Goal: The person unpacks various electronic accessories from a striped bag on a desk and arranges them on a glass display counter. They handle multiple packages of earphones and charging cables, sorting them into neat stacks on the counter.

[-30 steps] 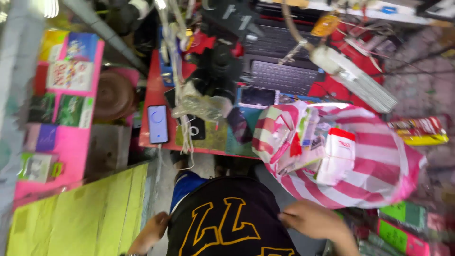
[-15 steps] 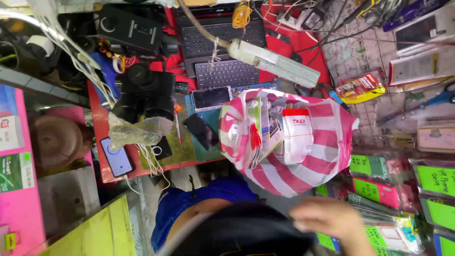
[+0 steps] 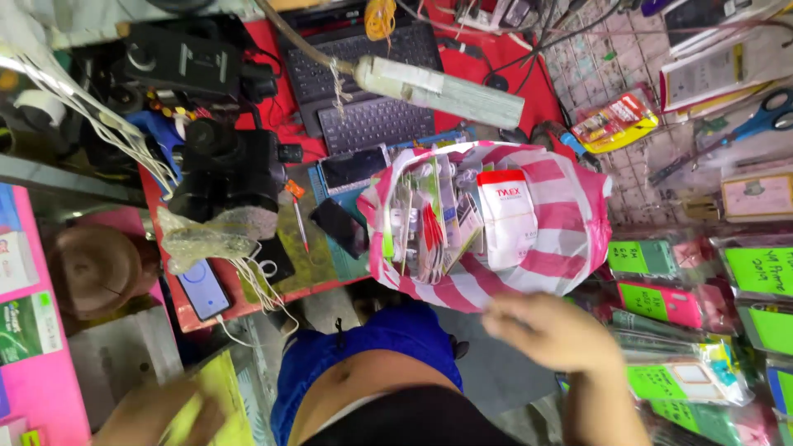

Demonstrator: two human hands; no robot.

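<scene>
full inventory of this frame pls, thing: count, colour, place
striped bag: 1, pink and white, open, packets inside, table's right edge
laptop: 1, black, top centre
camera: 1, black, left of bag
phone: 1, blue screen lit, table's near left corner
table: 1, red
scissors: 1, blue handles, right wall
right hand: 1, blurred, below bag, grip unclear
left hand: 1, blurred, bottom left, by yellow sheet
</scene>
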